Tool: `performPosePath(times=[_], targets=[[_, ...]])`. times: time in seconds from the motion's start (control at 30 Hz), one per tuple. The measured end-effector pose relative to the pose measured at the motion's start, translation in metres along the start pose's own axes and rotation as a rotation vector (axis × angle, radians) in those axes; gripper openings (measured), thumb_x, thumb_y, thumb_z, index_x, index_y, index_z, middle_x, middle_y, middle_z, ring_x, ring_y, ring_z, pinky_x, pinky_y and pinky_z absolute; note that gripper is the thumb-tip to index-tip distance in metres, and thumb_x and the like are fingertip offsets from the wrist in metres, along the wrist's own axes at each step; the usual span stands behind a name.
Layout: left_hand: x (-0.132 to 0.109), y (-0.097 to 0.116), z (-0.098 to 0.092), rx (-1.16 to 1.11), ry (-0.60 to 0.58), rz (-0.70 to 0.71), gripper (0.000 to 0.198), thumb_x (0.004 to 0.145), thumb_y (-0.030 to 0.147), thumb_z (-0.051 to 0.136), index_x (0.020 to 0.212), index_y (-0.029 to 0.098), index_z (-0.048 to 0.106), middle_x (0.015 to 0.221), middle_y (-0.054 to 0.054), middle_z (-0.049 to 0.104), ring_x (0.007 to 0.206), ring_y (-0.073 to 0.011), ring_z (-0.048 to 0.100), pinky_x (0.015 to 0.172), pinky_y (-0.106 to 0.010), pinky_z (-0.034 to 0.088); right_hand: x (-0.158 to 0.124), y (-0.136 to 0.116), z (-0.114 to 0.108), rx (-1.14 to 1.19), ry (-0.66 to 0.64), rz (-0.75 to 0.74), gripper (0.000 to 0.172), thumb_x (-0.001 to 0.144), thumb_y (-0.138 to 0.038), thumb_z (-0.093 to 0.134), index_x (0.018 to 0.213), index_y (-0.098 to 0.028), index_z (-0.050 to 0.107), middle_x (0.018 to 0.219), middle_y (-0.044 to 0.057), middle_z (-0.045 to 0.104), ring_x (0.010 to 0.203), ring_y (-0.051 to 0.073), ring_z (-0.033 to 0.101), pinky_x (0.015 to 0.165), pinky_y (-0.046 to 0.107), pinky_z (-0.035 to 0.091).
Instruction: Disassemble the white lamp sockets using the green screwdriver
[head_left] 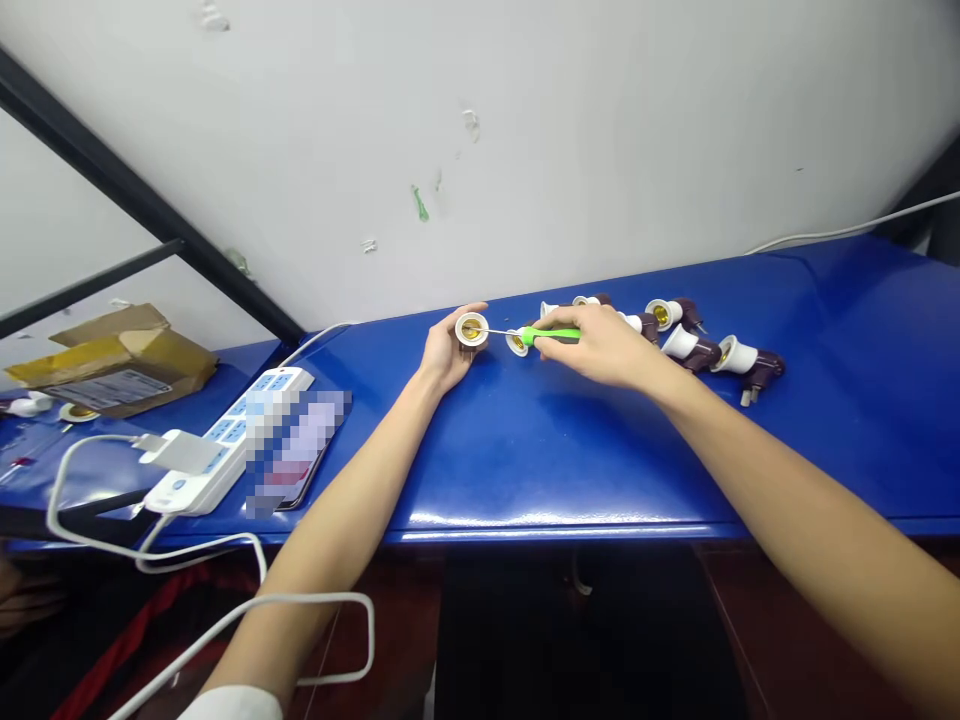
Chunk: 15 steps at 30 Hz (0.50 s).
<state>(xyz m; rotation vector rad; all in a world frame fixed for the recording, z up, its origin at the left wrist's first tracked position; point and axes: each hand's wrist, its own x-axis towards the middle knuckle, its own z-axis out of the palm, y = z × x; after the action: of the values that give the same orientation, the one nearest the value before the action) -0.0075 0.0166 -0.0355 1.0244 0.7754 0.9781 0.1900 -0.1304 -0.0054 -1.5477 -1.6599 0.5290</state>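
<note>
My left hand (pixel 445 352) is closed around a white lamp socket (pixel 472 318), its brass-lined opening turned toward me and its plug pins showing below. In my right hand (pixel 592 342) is a screwdriver (pixel 546 335) with a green and black handle, held level. Its thin shaft reaches left to the socket's opening; whether the tip touches anything inside is too small to tell. Just behind the screwdriver, another lamp socket (pixel 517 343) lies on the blue table. Several more white and dark brown plug-in sockets (pixel 739 356) lie beyond and to the right of my right hand, which partly hides some.
Left of my left arm are a white power strip (pixel 201 490) with a plugged-in charger (pixel 180 452) and a phone (pixel 311 450). A white cable (pixel 300 598) loops by my left forearm. A torn cardboard package (pixel 120 365) lies far left. A wall (pixel 570 150) borders the blue table (pixel 525 470).
</note>
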Motion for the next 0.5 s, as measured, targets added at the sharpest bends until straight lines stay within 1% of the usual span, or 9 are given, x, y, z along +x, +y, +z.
performPosePath(times=[0.07, 0.23, 0.5], targets=[[0.0009, -0.0007, -0.0006, -0.001, -0.005, 0.003, 0.022, 0.082, 0.019, 0.061, 0.092, 0.011, 0.079, 0.07, -0.003, 0.063, 0.056, -0.0104, 0.053, 0.05, -0.021, 0.045, 0.0, -0.0002, 0.0, -0.004, 0.01, -0.002, 0.022, 0.092, -0.024, 0.074, 0.111, -0.022, 0.087, 0.12, 0.008, 0.084, 0.115, 0.03, 0.076, 0.104, 0.041, 0.055], [0.0014, -0.0014, -0.0019, 0.005, -0.014, 0.008, 0.02, 0.082, 0.019, 0.063, 0.091, 0.012, 0.079, 0.07, -0.003, 0.063, 0.057, -0.0105, 0.054, 0.05, -0.021, 0.045, -0.0002, -0.0003, 0.0002, 0.004, 0.003, -0.01, 0.021, 0.094, -0.024, 0.074, 0.11, -0.022, 0.087, 0.119, 0.008, 0.084, 0.117, 0.031, 0.076, 0.106, 0.042, 0.054], [0.003, -0.0034, -0.0026, 0.023, -0.032, 0.017, 0.019, 0.082, 0.019, 0.063, 0.09, 0.013, 0.079, 0.07, -0.003, 0.062, 0.057, -0.0107, 0.053, 0.051, -0.022, 0.044, -0.0003, 0.0006, 0.0013, 0.023, -0.01, -0.025, 0.021, 0.094, -0.024, 0.072, 0.11, -0.022, 0.086, 0.118, 0.007, 0.084, 0.115, 0.03, 0.077, 0.104, 0.042, 0.054]])
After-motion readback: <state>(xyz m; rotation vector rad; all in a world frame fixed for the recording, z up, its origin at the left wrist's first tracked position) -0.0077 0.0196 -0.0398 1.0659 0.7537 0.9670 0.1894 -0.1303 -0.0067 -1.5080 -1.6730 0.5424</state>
